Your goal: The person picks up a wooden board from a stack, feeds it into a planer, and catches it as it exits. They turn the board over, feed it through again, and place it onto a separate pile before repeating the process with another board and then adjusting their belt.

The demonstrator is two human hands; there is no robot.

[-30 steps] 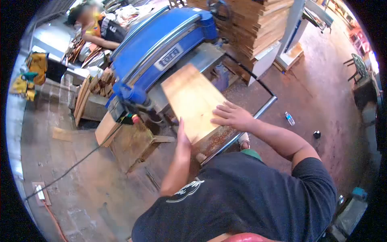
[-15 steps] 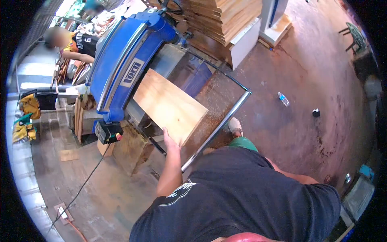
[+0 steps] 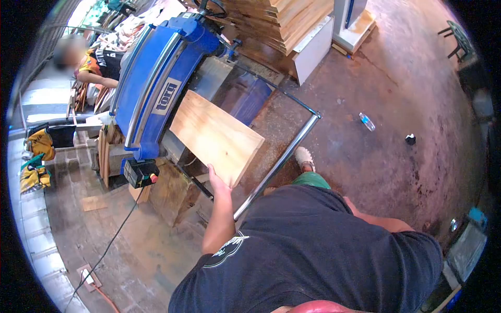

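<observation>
A light wooden board (image 3: 219,138) lies with its far end under the blue planer (image 3: 151,78) marked "torq". My left hand (image 3: 219,181) grips the board's near left corner, thumb along the edge and fingers hidden beneath. My right hand (image 3: 350,204) hangs at my right side, largely covered by my shirt, so its fingers cannot be made out. A control box (image 3: 141,172) with a red button sits at the planer's lower left.
A chrome roller bar (image 3: 279,164) crosses in front of me. Stacked boards (image 3: 297,23) stand behind the planer. Across the machine, a co-worker (image 3: 102,65) leans in. A bottle (image 3: 367,122) lies on the floor at right, and a cable (image 3: 112,237) runs at left.
The view has shifted slightly. My left hand keeps its hold on the board, which has hardly moved relative to the planer. A little more of my right hand shows beside my shirt.
</observation>
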